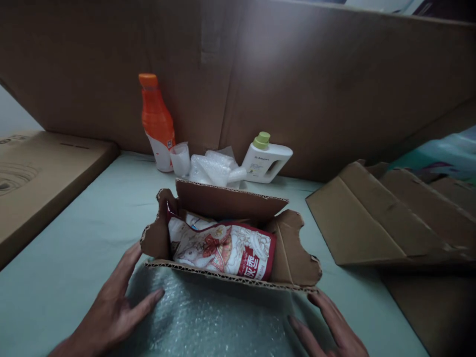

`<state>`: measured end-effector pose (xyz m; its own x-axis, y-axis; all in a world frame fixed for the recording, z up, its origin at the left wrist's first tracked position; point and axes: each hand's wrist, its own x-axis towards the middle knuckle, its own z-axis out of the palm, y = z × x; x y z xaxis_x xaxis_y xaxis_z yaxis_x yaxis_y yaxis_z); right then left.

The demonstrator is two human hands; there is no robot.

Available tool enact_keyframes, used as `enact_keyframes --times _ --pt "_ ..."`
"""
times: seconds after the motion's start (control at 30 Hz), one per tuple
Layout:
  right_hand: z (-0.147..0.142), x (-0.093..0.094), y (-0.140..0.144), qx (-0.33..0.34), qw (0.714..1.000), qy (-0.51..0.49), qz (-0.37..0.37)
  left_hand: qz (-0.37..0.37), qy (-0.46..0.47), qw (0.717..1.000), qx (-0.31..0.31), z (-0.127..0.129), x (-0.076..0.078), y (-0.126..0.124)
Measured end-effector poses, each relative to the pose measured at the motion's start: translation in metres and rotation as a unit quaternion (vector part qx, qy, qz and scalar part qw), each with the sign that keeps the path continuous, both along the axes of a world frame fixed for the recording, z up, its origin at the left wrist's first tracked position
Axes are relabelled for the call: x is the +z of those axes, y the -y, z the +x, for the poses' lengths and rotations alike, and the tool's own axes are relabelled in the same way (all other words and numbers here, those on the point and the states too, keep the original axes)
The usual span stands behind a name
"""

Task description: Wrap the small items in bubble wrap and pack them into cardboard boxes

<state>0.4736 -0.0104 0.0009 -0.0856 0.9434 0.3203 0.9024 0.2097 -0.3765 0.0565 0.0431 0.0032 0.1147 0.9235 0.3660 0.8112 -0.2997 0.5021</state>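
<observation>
In the middle stands a small cardboard box [230, 278] with its flaps up. Inside it lies a white and dark-red printed food pouch [223, 248], with other contents partly hidden beneath. My left hand [115, 305] is at the box's left front corner, thumb and fingers apart, its fingertips reaching the left flap. At the right front corner is my right hand [329, 322], thumb and fingers apart, a fingertip at the box edge. Whether either hand presses on the box I cannot tell. A sheet of clear bubble wrap [208, 320] lies in front of the box, between my hands.
Behind the box stand an orange and white bottle [158, 124], a roll of white wrap [180, 158], folded bubble wrap [213, 166] and a white jug with a green cap [266, 161]. Cardboard boxes lie left [55, 183] and right [372, 218]. A tall cardboard panel [297, 89] closes the back.
</observation>
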Motion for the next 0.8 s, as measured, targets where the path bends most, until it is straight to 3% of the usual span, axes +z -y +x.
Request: enact_keyframes --times 0.17,0.3,0.43,0.53,0.63,0.7,0.8 --pt "-0.048 0.019 -0.052 0.041 0.991 -0.099 -0.079 -0.211 0.128 0.966 -0.072 0.033 0.024 -0.044" --pt "-0.065 0.017 -0.076 0.008 0.986 -0.133 -0.098 -0.224 0.184 0.955 -0.065 0.047 0.019 -0.062" --pt "-0.059 0.015 -0.081 -0.023 0.983 -0.152 -0.098 -0.196 0.219 0.954 -0.057 0.043 0.006 -0.071" --pt "-0.055 0.010 -0.063 -0.021 0.992 -0.111 -0.050 -0.122 0.159 0.979 -0.049 0.036 0.000 -0.052" --pt "-0.072 0.001 -0.028 -0.004 0.999 -0.040 0.031 -0.023 0.048 0.996 -0.078 0.037 -0.006 -0.010" --pt "-0.096 -0.009 -0.003 0.048 0.998 0.001 0.050 -0.011 -0.035 0.989 -0.143 0.043 -0.013 0.021" --pt "-0.123 -0.023 0.025 0.142 0.988 0.056 0.004 -0.027 -0.140 0.966 -0.214 0.045 -0.024 0.056"
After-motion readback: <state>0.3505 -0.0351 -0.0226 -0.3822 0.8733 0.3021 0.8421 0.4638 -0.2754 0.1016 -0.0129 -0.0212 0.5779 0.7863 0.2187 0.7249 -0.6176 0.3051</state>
